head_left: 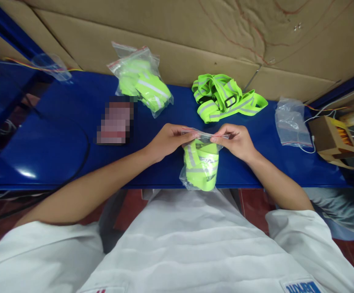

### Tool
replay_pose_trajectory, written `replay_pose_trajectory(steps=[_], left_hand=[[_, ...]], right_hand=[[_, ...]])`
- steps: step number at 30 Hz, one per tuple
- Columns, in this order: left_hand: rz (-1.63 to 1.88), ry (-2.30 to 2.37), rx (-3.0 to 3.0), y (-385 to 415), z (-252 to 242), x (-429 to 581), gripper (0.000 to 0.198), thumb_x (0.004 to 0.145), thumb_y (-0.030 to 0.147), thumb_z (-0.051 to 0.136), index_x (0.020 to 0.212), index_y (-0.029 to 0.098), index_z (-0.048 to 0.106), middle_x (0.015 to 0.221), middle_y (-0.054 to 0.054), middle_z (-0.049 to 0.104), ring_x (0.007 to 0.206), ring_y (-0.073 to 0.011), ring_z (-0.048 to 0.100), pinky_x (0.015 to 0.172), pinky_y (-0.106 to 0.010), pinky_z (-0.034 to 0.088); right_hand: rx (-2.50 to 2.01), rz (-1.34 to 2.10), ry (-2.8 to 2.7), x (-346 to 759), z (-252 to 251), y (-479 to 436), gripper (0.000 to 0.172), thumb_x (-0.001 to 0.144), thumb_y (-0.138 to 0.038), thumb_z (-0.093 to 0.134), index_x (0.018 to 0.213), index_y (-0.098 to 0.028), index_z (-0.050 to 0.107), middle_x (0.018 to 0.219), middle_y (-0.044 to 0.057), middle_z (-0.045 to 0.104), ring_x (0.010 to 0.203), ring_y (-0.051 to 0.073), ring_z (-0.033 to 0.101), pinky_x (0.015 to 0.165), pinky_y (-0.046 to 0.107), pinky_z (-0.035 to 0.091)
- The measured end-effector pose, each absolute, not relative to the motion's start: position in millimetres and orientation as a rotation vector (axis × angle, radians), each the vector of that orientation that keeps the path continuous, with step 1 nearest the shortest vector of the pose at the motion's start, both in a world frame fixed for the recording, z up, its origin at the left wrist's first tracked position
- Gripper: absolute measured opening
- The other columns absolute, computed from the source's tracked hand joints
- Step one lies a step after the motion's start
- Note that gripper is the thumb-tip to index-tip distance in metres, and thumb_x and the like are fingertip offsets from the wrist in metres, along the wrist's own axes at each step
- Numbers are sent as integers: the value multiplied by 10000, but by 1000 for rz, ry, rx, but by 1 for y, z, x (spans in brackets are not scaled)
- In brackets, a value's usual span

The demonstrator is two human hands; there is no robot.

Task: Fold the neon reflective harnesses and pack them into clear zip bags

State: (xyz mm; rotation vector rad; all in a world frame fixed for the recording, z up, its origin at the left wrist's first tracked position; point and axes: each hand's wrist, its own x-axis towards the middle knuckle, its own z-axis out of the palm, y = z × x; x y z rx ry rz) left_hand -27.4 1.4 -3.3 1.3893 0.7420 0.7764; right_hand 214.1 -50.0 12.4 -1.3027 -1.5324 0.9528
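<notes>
A clear zip bag (186, 179) hangs at the front edge of the blue table, with a folded neon-yellow reflective strap (202, 165) inside. My left hand (172, 140) pinches the left part of the bag's red-lined top between thumb and fingers. On the right end of the same top edge, my right hand (236, 140) also pinches, thumb uppermost. Just beyond my hands lies a loose pile of neon-yellow reflective straps (222, 97) with a black buckle. Farther left, filled zip bags (145, 83) holding similar straps rest against the cardboard.
The blue table (152, 171) backs onto a cardboard wall (171, 44). A blurred-out phone-like object (116, 122) lies at left, near a clear plastic cup (53, 67). On the right are flat clear bags (293, 122), a white cable and an open cardboard box (332, 138).
</notes>
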Motion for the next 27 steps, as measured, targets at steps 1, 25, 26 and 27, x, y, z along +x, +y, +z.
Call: replay_pose_trajectory(steps=[1, 25, 26, 27], left_hand=[[791, 742, 1388, 1, -4, -27, 459, 789, 583, 882, 1003, 176, 876, 1003, -86, 835, 869, -210, 743, 790, -285, 586], [739, 751, 1375, 11, 2, -32, 737, 855, 662, 782, 1406, 180, 693, 1211, -105, 800, 1109, -257, 718, 846, -304, 548], [721, 755, 1335, 10, 2, -32, 813, 832, 609, 827, 1493, 192, 603, 1250, -112, 786, 1158, -267, 711, 887, -320, 552], [694, 749, 1293, 9, 2, -31, 908, 791, 552, 881, 1546, 204, 517, 1269, -119, 775, 1187, -276, 709, 922, -341, 559]], right_hand=[[-1308, 972, -1532, 216, 14, -48, 538, 632, -656, 967, 749, -178, 750, 752, 38, 738, 646, 143, 598, 590, 262, 454], [-1333, 1288, -1406, 247, 16, -30, 491, 684, -585, 967, 726, -163, 719, 683, 20, 686, 613, 99, 581, 559, 207, 466], [-1318, 1270, -1368, 245, 14, -30, 482, 682, -576, 971, 736, -168, 720, 685, 15, 682, 613, 101, 578, 556, 209, 470], [-1290, 1248, -1326, 243, 12, -30, 469, 682, -567, 973, 753, -176, 723, 687, 8, 677, 613, 104, 578, 557, 214, 481]])
